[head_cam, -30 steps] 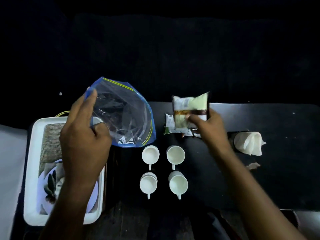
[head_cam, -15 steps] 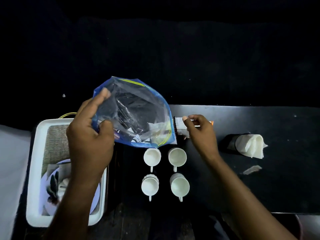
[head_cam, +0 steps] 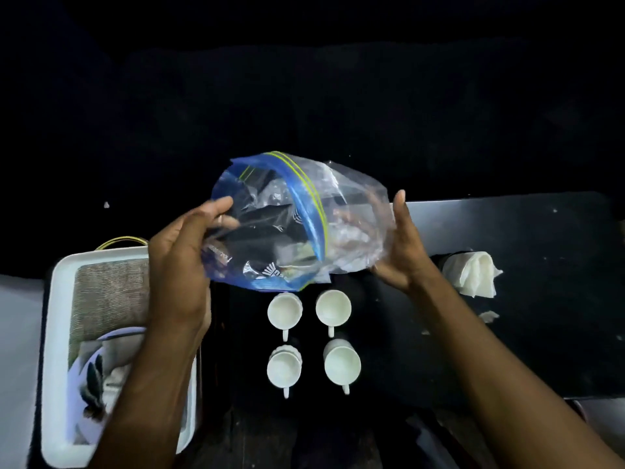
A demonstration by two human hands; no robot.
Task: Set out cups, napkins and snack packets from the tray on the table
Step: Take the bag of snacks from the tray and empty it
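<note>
A clear zip bag [head_cam: 291,225] with a blue and yellow-green seal hangs above the dark table [head_cam: 524,299], with snack packets dimly visible through it. My left hand [head_cam: 182,265] grips its left side. My right hand [head_cam: 402,252] holds its right side, fingers spread behind the plastic. Below the bag stand several white cups [head_cam: 284,312] in two rows, handles toward me. A bundle of white napkins [head_cam: 473,274] sits in a dark holder at the right. The white tray [head_cam: 57,333] lies at the left, under my left forearm.
Inside the tray lie a woven mat [head_cam: 108,296] and a patterned plate [head_cam: 94,384]. A yellow loop [head_cam: 118,240] shows behind the tray. Small white scraps [head_cam: 487,316] lie on the table near the napkins. The surroundings are dark.
My right hand has let go of the snack packet on the table and taken hold of the bag's right side. The bag has moved right and turned over the cups.
</note>
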